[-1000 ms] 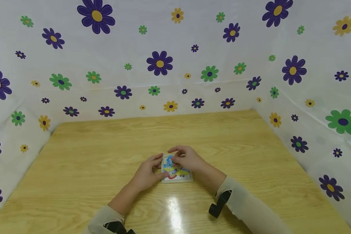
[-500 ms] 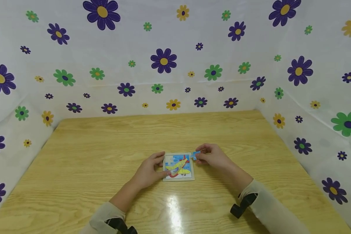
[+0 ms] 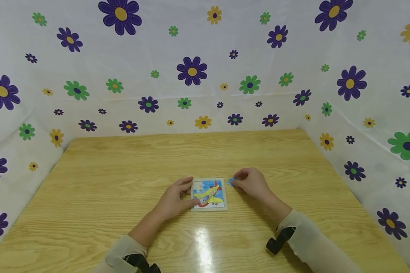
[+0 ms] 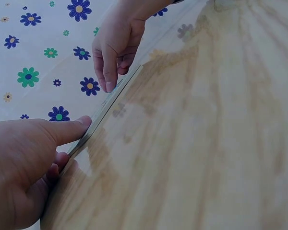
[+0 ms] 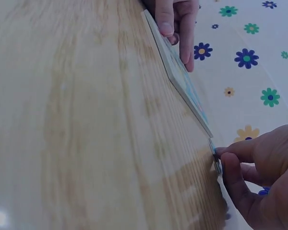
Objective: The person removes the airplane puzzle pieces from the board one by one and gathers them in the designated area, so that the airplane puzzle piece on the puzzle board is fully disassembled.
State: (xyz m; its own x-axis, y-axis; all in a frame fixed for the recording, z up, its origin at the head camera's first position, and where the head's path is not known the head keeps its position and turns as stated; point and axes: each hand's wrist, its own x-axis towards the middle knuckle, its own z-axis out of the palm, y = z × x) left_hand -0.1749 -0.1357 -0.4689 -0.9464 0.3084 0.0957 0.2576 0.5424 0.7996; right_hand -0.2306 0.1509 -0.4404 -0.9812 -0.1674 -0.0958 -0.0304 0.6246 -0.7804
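A square jigsaw puzzle in a pale wooden frame shows a yellow and red airplane on blue sky, with a whitish patch at its upper left. My left hand grips the frame's left edge, thumb on top. Just right of the frame, my right hand pinches a small blue puzzle piece, mostly covered by the fingers. In the right wrist view the thin piece stands at the tabletop, close to the frame's corner. The left wrist view shows the left thumb pressing on the frame's edge.
The wooden table reaches back to a white cloth printed with purple, green and yellow flowers, which encloses the back and both sides. Black wrist straps sit over the beige sleeves. Light glares on the tabletop near the front.
My right hand has moved from over the puzzle to its right side with the blue piece, then tilted the piece down toward the table. The left hand has stayed on the frame.
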